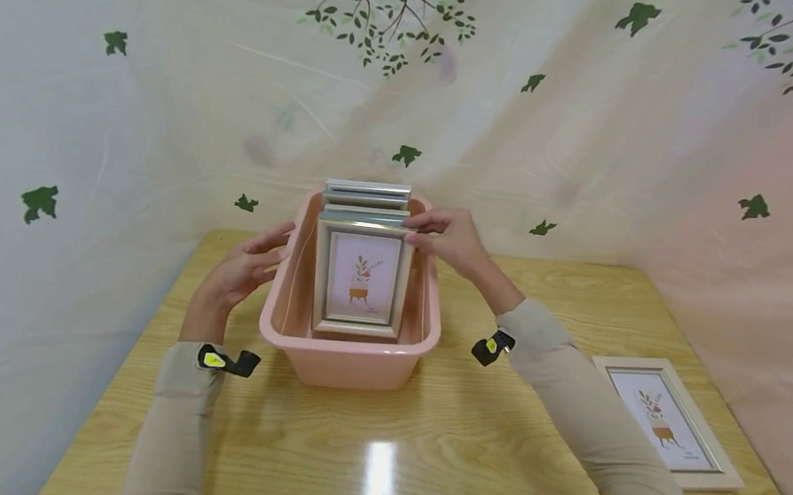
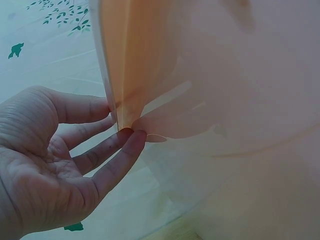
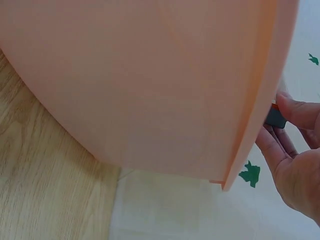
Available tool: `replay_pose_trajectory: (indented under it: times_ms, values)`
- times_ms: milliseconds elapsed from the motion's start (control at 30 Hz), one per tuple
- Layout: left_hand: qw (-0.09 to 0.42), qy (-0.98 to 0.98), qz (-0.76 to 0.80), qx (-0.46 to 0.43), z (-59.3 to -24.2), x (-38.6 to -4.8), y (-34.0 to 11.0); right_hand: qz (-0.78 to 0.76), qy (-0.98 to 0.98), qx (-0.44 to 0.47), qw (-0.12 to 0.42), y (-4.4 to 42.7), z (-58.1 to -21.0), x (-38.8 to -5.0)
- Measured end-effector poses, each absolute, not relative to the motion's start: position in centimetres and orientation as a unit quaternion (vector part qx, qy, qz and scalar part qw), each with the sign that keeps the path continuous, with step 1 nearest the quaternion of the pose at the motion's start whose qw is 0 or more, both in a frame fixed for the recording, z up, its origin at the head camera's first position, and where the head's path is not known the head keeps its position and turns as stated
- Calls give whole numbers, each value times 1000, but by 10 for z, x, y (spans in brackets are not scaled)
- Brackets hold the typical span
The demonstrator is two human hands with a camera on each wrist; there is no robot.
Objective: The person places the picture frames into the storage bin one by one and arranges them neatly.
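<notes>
A pink plastic basin (image 1: 349,365) stands on the table, with several picture frames (image 1: 368,188) upright in a row inside it. The front picture frame (image 1: 322,272) has a pale gold border and a print of a potted plant. My right hand (image 1: 457,242) pinches this frame at its upper right corner; in the right wrist view the hand (image 3: 300,150) shows beyond the basin's rim with a dark edge of the frame between thumb and fingers. On the other side, my left hand (image 1: 238,267) touches the basin's left rim with extended fingertips, as the left wrist view also shows (image 2: 65,155).
Another picture frame (image 1: 728,472), cream-bordered, lies flat on the wooden table (image 1: 317,449) at the right, partly behind the right sleeve (image 1: 597,414). A pale curtain (image 1: 163,118) with printed leaves and birds hangs behind and beside the table.
</notes>
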State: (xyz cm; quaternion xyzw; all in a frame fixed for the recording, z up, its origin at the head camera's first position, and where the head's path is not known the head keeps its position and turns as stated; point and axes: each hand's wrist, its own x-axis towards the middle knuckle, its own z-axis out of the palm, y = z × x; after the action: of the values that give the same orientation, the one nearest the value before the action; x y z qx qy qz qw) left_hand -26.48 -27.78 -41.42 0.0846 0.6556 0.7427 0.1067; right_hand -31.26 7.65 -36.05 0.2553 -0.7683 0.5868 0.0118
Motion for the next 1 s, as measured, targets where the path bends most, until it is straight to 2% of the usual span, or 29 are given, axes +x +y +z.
replay_pose_trajectory:
  times_ms: [467, 833, 1000]
  values:
    - [105, 659, 739, 89, -416, -265, -278, 504, -824, 259, 35, 66, -363, -309]
    - [107, 654, 744, 85, -415, -264, -277, 441, -842, 306, -50, 84, -352, -316]
    - [105, 648, 749, 88, -415, -263, -276, 450, -834, 316, -49, 88, -353, -314]
